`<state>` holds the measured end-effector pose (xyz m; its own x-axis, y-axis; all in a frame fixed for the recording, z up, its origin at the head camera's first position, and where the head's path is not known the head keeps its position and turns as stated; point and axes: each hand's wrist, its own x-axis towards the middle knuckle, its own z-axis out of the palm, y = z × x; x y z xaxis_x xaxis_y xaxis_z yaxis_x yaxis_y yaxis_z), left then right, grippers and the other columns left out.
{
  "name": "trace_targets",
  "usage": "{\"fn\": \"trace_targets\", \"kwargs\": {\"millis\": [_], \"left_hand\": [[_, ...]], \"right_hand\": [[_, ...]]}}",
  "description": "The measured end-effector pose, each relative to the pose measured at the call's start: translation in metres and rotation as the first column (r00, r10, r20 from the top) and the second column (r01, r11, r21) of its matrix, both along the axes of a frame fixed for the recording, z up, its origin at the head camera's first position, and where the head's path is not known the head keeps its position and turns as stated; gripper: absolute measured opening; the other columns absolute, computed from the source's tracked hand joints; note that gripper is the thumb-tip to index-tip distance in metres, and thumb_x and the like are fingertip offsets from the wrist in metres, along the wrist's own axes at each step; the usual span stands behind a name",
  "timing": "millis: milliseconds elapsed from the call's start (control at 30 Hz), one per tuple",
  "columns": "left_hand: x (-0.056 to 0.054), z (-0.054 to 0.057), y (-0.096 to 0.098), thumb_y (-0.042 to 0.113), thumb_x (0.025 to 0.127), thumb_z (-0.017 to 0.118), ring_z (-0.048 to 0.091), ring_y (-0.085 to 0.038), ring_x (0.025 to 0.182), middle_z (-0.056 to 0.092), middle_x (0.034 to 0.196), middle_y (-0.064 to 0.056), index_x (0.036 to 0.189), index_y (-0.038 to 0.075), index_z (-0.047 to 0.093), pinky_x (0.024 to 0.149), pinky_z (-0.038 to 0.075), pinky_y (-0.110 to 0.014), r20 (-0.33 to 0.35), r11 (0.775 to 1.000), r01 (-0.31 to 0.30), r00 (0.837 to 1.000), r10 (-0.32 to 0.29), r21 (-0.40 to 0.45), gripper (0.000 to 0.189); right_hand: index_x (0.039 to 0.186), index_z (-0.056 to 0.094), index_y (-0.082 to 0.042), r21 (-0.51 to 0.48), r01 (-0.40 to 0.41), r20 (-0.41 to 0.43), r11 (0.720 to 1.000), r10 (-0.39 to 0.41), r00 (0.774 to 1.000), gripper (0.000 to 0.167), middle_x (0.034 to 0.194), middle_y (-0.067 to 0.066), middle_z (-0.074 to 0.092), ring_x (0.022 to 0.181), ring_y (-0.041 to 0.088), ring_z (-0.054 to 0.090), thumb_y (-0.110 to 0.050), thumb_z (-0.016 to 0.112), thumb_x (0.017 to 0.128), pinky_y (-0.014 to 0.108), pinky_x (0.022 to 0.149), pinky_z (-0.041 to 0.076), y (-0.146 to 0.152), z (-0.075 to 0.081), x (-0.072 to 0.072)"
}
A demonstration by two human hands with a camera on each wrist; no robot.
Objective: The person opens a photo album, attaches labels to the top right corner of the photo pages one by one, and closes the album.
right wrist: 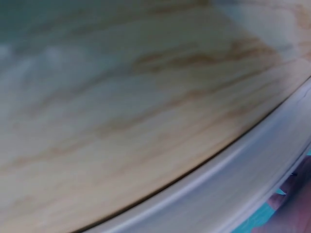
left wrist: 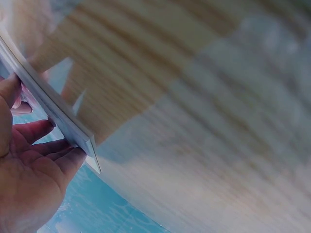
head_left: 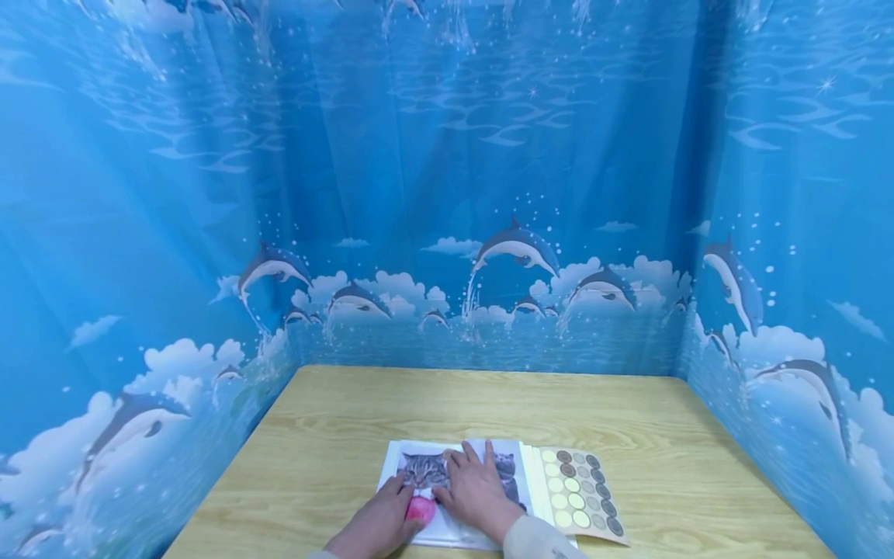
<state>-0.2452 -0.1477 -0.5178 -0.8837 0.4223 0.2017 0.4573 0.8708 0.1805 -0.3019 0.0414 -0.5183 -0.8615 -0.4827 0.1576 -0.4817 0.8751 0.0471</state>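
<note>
An open booklet (head_left: 447,537) with clear-looking page sleeves lies at the front of the table. On its pages are a striped cat picture (head_left: 423,468), a grey cat picture (head_left: 506,464) and a pink round shape (head_left: 421,508). My right hand (head_left: 478,491) rests on the page between the two pictures, fingers spread. My left hand (head_left: 377,519) lies over the booklet's left side, its fingers beside the pink shape. In the left wrist view, fairly straight fingers of the left hand (left wrist: 36,160) touch the booklet's edge (left wrist: 63,111). The right wrist view shows only a sliver of the right hand (right wrist: 294,206).
A sheet of round stickers (head_left: 585,497) in pale yellow, grey and dark brown lies along the booklet's right side, partly under it. The wood-grain table (head_left: 335,419) stands against blue dolphin-print curtains (head_left: 419,194) at the back and both sides.
</note>
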Motion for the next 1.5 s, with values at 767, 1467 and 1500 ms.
{"fn": "trace_targets", "kwargs": {"millis": [767, 1467, 1500], "left_hand": [[0.0, 0.005, 0.0, 0.04, 0.093, 0.066, 0.049, -0.047, 0.125, 0.048, 0.136, -0.032, 0.131, -0.011, 0.056, 0.102, 0.045, -0.056, 0.066, 1.0, -0.022, 0.998, 0.022, 0.012, 0.064], [0.0, 0.001, 0.0, 0.041, 0.094, 0.064, 0.05, -0.047, 0.124, 0.049, 0.135, -0.033, 0.132, -0.01, 0.055, 0.101, 0.046, -0.056, 0.05, 0.999, -0.012, 0.999, 0.01, 0.035, 0.065], [0.0, 0.001, -0.001, 0.041, 0.095, 0.063, 0.05, -0.047, 0.124, 0.049, 0.135, -0.033, 0.132, -0.01, 0.055, 0.101, 0.046, -0.056, 0.052, 0.999, -0.012, 0.999, 0.011, 0.034, 0.064]], "right_hand": [[0.141, 0.054, -0.01, -0.054, 0.01, 0.029, 0.998, -0.008, 1.0, 0.071, 0.144, 0.011, 0.052, 0.14, 0.035, 0.037, -0.063, 0.046, 0.096, 0.066, 0.114, 0.018, -0.001, -0.008, -0.011], [0.138, 0.057, -0.009, -0.077, 0.021, 0.042, 0.997, -0.018, 0.999, 0.072, 0.144, 0.014, 0.051, 0.141, 0.036, 0.035, -0.065, 0.046, 0.094, 0.065, 0.115, 0.018, -0.013, -0.005, -0.014], [0.138, 0.057, -0.009, -0.075, 0.019, 0.042, 0.997, -0.016, 0.999, 0.072, 0.144, 0.013, 0.051, 0.141, 0.036, 0.035, -0.065, 0.046, 0.094, 0.065, 0.115, 0.018, -0.013, -0.005, -0.013]]}}
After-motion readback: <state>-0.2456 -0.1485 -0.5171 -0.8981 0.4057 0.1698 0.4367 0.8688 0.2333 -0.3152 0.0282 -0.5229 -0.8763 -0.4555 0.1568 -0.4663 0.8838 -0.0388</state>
